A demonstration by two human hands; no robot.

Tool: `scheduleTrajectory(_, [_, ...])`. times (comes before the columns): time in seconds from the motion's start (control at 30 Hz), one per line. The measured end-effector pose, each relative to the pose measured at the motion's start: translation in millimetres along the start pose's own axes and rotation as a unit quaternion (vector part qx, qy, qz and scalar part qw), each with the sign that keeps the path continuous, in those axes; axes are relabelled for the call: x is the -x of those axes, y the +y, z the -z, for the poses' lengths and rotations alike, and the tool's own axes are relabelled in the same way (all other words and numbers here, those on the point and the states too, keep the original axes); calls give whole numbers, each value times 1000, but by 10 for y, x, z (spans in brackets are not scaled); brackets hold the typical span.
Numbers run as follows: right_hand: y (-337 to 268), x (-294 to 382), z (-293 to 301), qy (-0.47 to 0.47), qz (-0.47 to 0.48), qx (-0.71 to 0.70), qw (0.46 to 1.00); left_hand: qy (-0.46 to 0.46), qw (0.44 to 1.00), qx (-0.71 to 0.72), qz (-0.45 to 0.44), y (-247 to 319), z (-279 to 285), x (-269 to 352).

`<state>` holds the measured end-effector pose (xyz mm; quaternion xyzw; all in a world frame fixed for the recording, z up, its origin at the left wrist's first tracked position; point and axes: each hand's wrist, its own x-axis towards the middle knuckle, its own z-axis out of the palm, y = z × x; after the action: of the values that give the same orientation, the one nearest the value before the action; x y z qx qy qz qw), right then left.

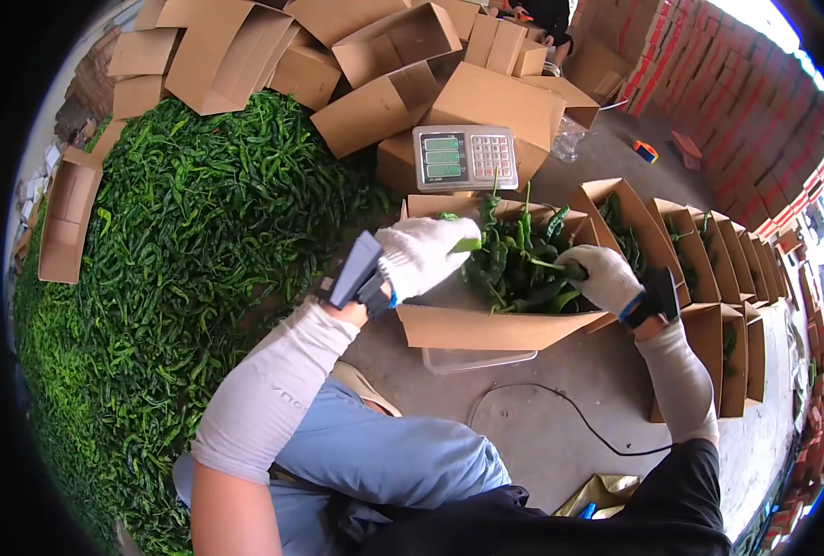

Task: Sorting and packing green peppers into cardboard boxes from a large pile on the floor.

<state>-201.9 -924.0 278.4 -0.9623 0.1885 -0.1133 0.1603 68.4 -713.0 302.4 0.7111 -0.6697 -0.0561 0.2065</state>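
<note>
An open cardboard box stands before me on a scale platform, part filled with long green peppers. My left hand, in a white knit glove, is over the box's left end, its fingers closed on a green pepper. At the right side of the box, my right hand, gloved likewise, grips a dark green pepper above the others. Just behind the box is the scale's display and keypad, its digits lit green.
A large heap of green peppers spreads at left. Empty cardboard boxes lie jumbled behind. Boxes holding peppers line up at right. A black cable curves over the floor. Another person is at the top, beyond the boxes.
</note>
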Motion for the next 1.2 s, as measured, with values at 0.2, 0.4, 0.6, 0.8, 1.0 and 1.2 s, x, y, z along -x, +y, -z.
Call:
scheduleTrajectory(0.2, [-33, 199, 265, 94, -26, -52, 994, 233, 949, 198, 83, -51, 0, 47])
scheduleTrajectory(0.4, [-130, 201, 171, 227, -224, -387, 865, 242, 891, 372, 95, 106, -135, -2])
scheduleTrajectory(0.6, [-571, 414, -24, 271, -186, -524, 785, 183, 940, 253, -135, 607, -200, 172])
scheduleTrajectory(0.8, [-1013, 323, -309, 179, -168, -497, 832, 237, 923, 276, -126, 783, -214, -84])
scheduleTrajectory(1.0, [-943, 163, -644, 102, 18, -309, 945, 301, 901, 296, -104, 762, -512, -13])
scheduleTrajectory(1.2, [-1283, -370, -260, 186, 46, -143, 971, 311, 776, 548, -14, 653, -9, -293])
